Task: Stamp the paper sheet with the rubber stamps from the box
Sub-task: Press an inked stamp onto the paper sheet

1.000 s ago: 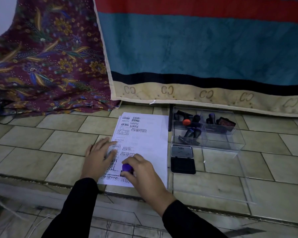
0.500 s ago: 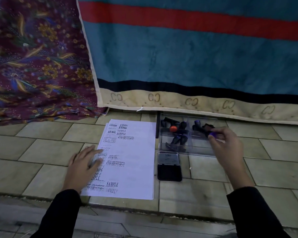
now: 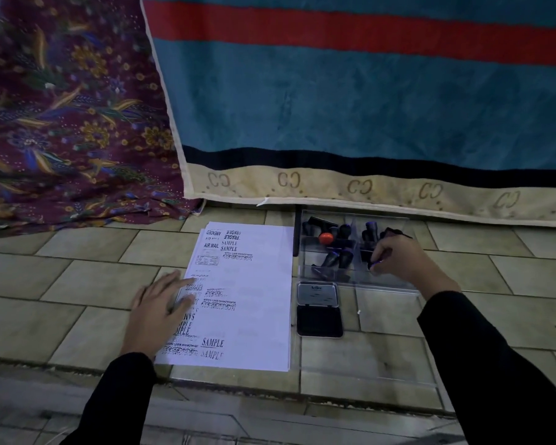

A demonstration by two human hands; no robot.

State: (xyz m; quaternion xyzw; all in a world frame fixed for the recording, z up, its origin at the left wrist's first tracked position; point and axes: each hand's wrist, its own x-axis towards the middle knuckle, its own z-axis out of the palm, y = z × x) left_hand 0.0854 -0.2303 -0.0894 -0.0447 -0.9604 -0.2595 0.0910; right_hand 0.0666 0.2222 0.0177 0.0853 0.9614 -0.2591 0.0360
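Observation:
A white paper sheet (image 3: 254, 284) covered with several black stamp prints lies on the tiled floor. My left hand (image 3: 161, 308) rests flat on its left edge, fingers straight. To the right stands a clear plastic box (image 3: 395, 282) holding several dark rubber stamps, one with a red knob (image 3: 326, 238). My right hand (image 3: 398, 258) is inside the box's right compartment, fingers curled round a purple-topped stamp (image 3: 374, 264) that is mostly hidden. An open black ink pad (image 3: 319, 309) sits in front of the box.
The box's clear lid (image 3: 382, 358) lies flat in front of the ink pad. A teal, red and beige blanket (image 3: 350, 107) hangs behind the box, a maroon floral cloth (image 3: 61, 123) at back left. A floor step edge (image 3: 238, 390) runs below the paper.
My right hand lifted the purple stamp off the paper's lower part, carried it right to the box, and has now lowered it into the right compartment. My left hand stayed on the paper.

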